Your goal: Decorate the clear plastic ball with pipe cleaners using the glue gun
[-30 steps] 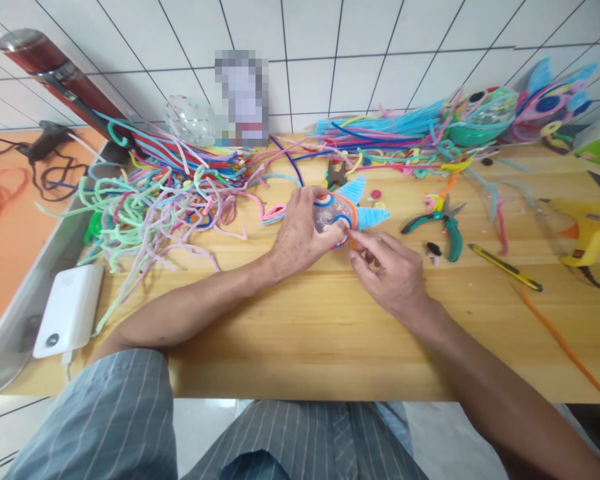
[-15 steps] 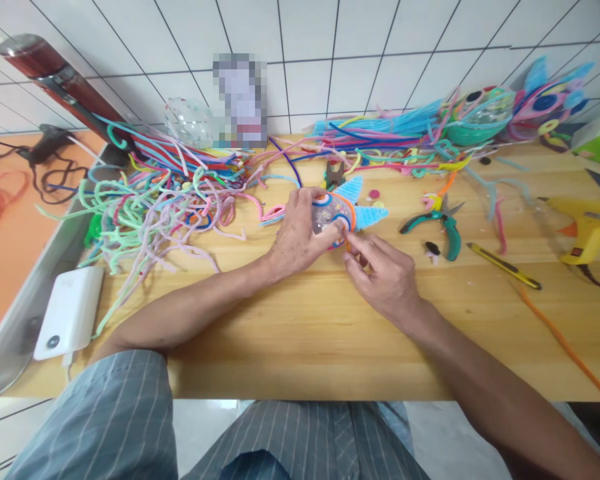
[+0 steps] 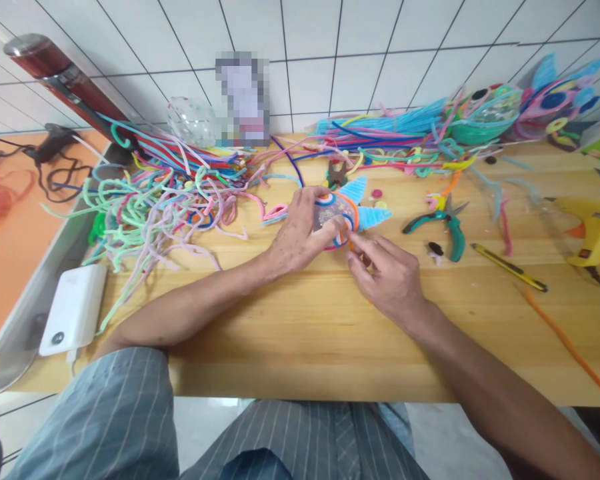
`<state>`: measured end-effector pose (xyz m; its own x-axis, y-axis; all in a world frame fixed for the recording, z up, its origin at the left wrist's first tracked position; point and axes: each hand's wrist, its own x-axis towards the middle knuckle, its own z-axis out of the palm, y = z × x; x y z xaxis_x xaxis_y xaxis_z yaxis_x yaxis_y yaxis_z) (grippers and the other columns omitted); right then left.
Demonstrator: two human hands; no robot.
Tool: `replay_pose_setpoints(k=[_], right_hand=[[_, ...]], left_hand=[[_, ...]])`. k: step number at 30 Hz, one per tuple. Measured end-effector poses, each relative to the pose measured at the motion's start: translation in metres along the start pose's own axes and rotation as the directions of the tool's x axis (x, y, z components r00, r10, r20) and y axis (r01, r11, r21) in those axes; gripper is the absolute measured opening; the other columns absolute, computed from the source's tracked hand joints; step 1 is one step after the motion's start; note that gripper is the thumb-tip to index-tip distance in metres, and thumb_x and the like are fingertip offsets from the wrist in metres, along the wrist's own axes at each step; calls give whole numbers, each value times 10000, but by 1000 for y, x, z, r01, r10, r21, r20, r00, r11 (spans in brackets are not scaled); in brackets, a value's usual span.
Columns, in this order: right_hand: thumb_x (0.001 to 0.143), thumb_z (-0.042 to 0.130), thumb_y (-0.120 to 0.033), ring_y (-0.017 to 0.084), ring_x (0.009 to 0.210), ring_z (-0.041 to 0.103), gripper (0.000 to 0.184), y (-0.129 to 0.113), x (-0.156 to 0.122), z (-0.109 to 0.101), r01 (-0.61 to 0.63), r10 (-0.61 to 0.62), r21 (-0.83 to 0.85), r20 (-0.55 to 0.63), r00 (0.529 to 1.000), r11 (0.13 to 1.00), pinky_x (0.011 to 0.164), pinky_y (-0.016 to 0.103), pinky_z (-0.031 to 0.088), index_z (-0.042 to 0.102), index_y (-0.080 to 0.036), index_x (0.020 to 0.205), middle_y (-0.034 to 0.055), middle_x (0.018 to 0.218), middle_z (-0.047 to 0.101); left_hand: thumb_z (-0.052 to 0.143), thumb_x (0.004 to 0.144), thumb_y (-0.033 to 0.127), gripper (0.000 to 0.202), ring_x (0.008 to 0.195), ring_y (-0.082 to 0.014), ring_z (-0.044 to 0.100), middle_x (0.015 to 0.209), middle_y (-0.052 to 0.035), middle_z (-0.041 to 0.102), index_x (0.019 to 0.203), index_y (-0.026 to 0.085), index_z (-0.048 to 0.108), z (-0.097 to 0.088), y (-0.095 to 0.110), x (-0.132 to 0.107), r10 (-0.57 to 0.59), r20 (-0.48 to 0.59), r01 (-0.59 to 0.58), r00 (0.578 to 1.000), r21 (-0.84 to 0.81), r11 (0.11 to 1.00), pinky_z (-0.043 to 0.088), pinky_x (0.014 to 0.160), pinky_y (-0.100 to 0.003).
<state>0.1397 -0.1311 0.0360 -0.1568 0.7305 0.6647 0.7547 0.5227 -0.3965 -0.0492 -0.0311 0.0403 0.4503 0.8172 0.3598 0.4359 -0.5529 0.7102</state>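
My left hand [image 3: 300, 230] is closed around a clear, rounded craft figure [image 3: 327, 215] trimmed with blue and orange pipe cleaner. Two light-blue pointed pieces [image 3: 375, 217], ear-like in shape, stick out from its right side. At the figure's lower right edge, my right hand [image 3: 387, 270] pinches an orange pipe cleaner [image 3: 351, 245] between thumb and forefinger; most of that strand is hidden by the fingers. The left thumb presses on the figure close to the right fingertips.
Loose pipe cleaners [image 3: 165, 200] heap up at left, beside a white power bank [image 3: 75, 310]. To the right lie teal-handled pliers [image 3: 455, 237], a yellow utility knife [image 3: 510, 268], a yellow glue gun [image 3: 593, 230] and an orange pipe cleaner [image 3: 570, 347]. Finished-looking figures [image 3: 485, 117] stand behind.
The view has shifted slightly, moving the table's things a little to the right. Both hands keep nearly the same hold on the figure and the orange strand.
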Motion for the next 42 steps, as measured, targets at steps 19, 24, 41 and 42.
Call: replay_pose_setpoints(k=[19, 24, 41, 42], right_hand=[[1012, 641, -138, 131, 678, 697, 299, 1, 0, -1, -3, 4, -25, 5, 1000, 1000, 681, 264, 571, 747, -166, 1289, 19, 847, 767], [1024, 620, -132, 130, 681, 693, 334, 1, -1, -1, 14, -12, -116, 17, 1000, 993, 713, 278, 571, 744, -169, 1332, 31, 889, 793], [1032, 609, -143, 143, 699, 712, 264, 0, -2, 2, 50, -55, -188, -21, 998, 981, 711, 264, 579, 779, -137, 1234, 50, 869, 788], [1032, 610, -146, 144, 700, 714, 259, 0, -2, 2, 49, -53, -182, -18, 998, 982, 707, 263, 580, 778, -142, 1230, 49, 870, 788]], left_hand=[[745, 852, 395, 510, 1124, -231, 585, 1208, -66, 571, 1229, 233, 442, 10, -3, 3, -86, -156, 68, 984, -117, 991, 487, 1003, -393], [743, 875, 444, 513, 1138, -251, 593, 1221, -88, 573, 1229, 225, 444, 10, -3, 2, -107, -144, 92, 984, -106, 990, 500, 1011, -421], [726, 879, 435, 507, 1221, -276, 576, 1269, -111, 606, 1292, 202, 547, -3, 10, 5, -96, -22, 96, 995, 24, 995, 501, 1114, -459], [726, 878, 438, 509, 1222, -276, 579, 1267, -108, 610, 1291, 204, 542, -3, 11, 5, -102, -15, 102, 995, 22, 995, 504, 1110, -459]])
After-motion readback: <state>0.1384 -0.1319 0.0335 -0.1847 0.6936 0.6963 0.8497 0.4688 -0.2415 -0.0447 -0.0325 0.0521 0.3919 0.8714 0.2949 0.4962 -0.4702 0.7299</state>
